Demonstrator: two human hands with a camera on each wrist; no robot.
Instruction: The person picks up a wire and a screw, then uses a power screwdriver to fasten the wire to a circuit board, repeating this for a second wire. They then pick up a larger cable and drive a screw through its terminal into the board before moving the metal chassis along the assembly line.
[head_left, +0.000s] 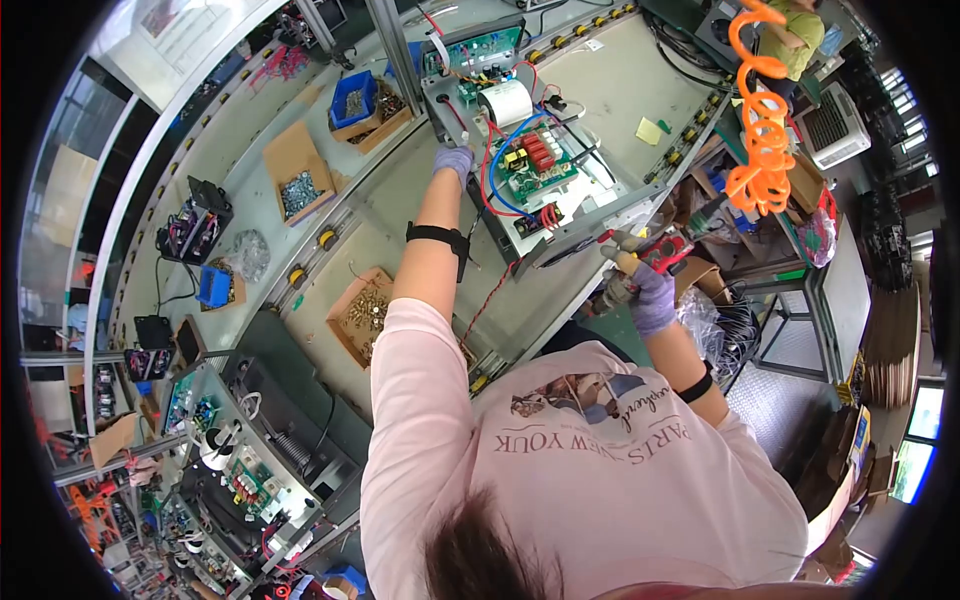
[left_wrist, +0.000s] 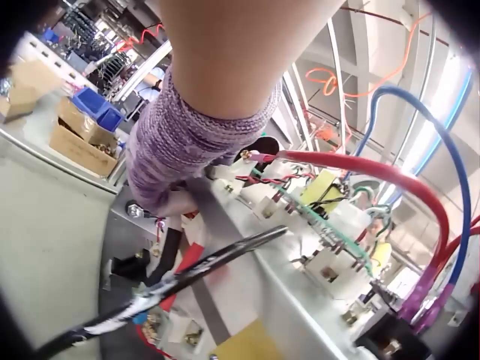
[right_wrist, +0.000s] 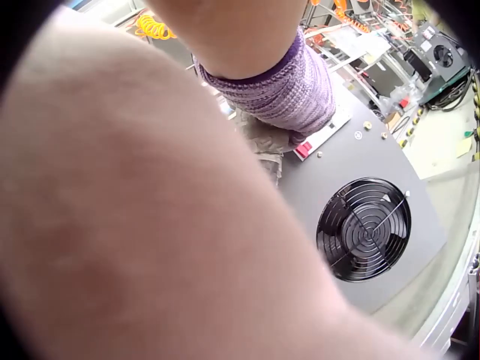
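My left hand (head_left: 455, 160), in a purple knitted glove, is at the left edge of an open grey metal chassis (head_left: 590, 215). In the left wrist view a bare fingertip (left_wrist: 180, 202) shows at the chassis wall; the other fingers are mostly hidden. Inside the chassis are a green circuit board (head_left: 540, 180), a white cylinder (head_left: 507, 102) and a looping blue cable (head_left: 492, 165). My gloved right hand (head_left: 652, 300) grips a red and dark cordless drill (head_left: 668, 250) just off the chassis's near end. A round fan grille (right_wrist: 367, 231) is on that end panel.
Cardboard boxes of small hardware (head_left: 298, 185) and a blue bin (head_left: 354, 98) stand left on the bench. Another box of brass-coloured parts (head_left: 362, 312) is nearer. An orange coiled hose (head_left: 760, 130) hangs at right. Roller rails (head_left: 325, 238) run along the bench.
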